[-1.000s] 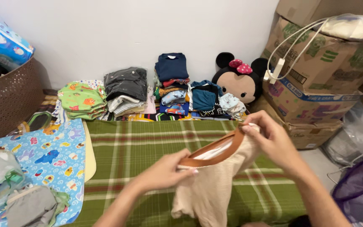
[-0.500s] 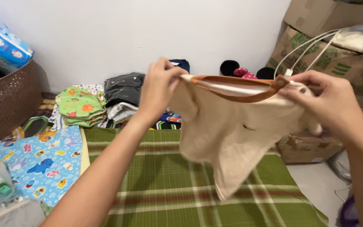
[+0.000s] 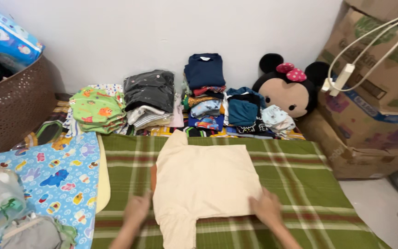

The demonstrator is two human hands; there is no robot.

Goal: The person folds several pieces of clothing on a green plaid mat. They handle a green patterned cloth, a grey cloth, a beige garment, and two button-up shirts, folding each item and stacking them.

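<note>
Now we have the cream shirt (image 3: 206, 180) spread flat on the green plaid blanket (image 3: 300, 184), one sleeve pointing up toward the stacks of folded clothes (image 3: 199, 92) by the wall, another hanging at the near edge. Our left hand (image 3: 137, 208) lies open, palm down at the shirt's left edge, gripping nothing. Our right hand (image 3: 266, 207) presses flat on the lower right corner, fingers spread. We judge this the smoothing step; folding next calls for pinching a side edge and bringing it across.

Shirt (image 3: 206, 177) flat on blanket (image 3: 300, 184) — clothes stacks (image 3: 199, 92) behind, basket (image 3: 12, 108) left
</note>
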